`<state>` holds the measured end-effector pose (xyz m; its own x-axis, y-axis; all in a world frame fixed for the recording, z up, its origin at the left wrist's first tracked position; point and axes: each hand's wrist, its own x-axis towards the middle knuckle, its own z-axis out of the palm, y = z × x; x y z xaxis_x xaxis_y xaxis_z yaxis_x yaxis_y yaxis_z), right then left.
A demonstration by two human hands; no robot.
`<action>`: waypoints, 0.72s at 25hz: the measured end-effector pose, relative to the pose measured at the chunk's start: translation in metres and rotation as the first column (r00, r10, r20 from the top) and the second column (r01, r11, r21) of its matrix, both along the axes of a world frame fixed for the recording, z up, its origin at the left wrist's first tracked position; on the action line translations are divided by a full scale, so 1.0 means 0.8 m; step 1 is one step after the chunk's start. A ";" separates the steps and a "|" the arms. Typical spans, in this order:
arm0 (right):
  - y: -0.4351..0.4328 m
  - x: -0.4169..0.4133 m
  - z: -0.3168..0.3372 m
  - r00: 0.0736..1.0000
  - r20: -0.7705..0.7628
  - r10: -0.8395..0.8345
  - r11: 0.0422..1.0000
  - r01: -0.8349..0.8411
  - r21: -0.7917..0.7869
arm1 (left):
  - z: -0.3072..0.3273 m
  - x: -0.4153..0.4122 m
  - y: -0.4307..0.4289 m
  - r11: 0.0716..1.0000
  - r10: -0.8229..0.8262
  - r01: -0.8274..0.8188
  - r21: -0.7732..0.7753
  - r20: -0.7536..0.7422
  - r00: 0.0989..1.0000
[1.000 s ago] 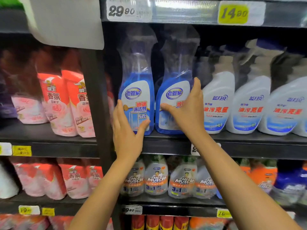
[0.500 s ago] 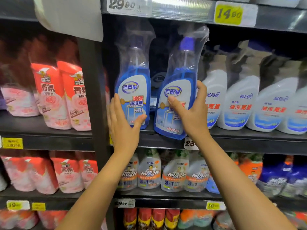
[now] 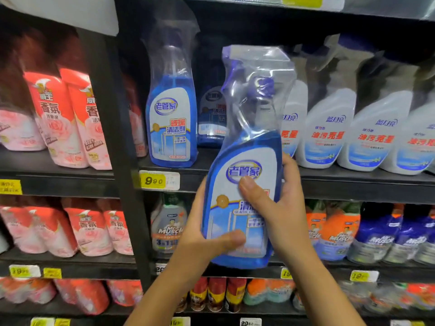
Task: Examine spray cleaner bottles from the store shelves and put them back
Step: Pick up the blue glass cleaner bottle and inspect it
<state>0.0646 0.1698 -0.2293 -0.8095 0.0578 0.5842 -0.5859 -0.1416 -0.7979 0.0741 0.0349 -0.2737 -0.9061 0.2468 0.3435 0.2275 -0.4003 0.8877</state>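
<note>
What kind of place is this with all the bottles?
Most likely a shop's cleaning aisle. Dark shelves carry yellow price tags, and matching white spray bottles stand in a row. The left hand and right hand hold a blue spray bottle.

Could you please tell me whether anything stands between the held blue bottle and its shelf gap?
Nothing visible does. Beyond the held bottle, the gap between the standing blue bottle and the white bottles is open; another blue bottle stands deeper back in it.
</note>
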 end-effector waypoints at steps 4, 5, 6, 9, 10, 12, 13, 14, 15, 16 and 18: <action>0.013 0.028 -0.013 0.999 0.033 0.039 0.996 -0.042 0.083 | -0.030 0.024 0.006 0.998 0.024 -0.020 -0.055 0.083 0.996; 0.019 0.028 -0.010 0.998 0.059 0.029 0.995 -0.034 0.092 | -0.034 0.029 0.009 0.998 0.041 -0.036 -0.056 0.085 0.996; 0.025 0.027 -0.005 0.996 0.083 0.017 0.994 -0.025 0.102 | -0.037 0.033 0.011 0.997 0.056 -0.052 -0.049 0.097 0.994; 0.033 0.019 0.018 0.995 0.101 -0.008 0.993 -0.004 0.119 | -0.039 0.045 0.019 0.993 0.113 -0.106 -0.061 0.121 0.986; 0.033 0.015 0.026 0.995 0.091 -0.027 0.992 0.015 0.127 | -0.038 0.047 0.020 0.990 0.126 -0.118 -0.080 0.105 0.986; 0.030 0.007 0.039 0.994 0.063 -0.093 0.985 0.082 0.148 | -0.034 0.050 0.021 0.982 0.140 -0.132 -0.135 0.056 0.989; 0.027 0.003 0.044 0.991 0.054 -0.125 0.984 0.118 0.131 | -0.033 0.052 0.022 0.978 0.145 -0.136 -0.155 0.045 0.988; 0.025 0.001 0.047 0.987 0.045 -0.155 0.983 0.149 0.103 | -0.032 0.054 0.023 0.977 0.146 -0.136 -0.161 0.050 0.988; 0.023 -0.001 0.049 0.983 0.032 -0.181 0.980 0.178 0.085 | -0.032 0.056 0.024 0.979 0.144 -0.133 -0.154 0.063 0.988; 0.022 -0.001 0.050 0.980 0.020 -0.197 0.977 0.195 0.084 | -0.033 0.057 0.025 0.981 0.143 -0.132 -0.144 0.073 0.987; 0.020 -0.002 0.047 0.985 0.010 -0.170 0.982 0.168 0.080 | -0.034 0.058 0.025 0.982 0.145 -0.133 -0.138 0.083 0.986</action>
<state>0.0627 0.1861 -0.1914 -0.8017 0.1492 0.5788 -0.5825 0.0218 -0.8125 0.1202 0.0550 -0.3011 -0.9610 0.1536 0.2299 0.1875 -0.2491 0.9501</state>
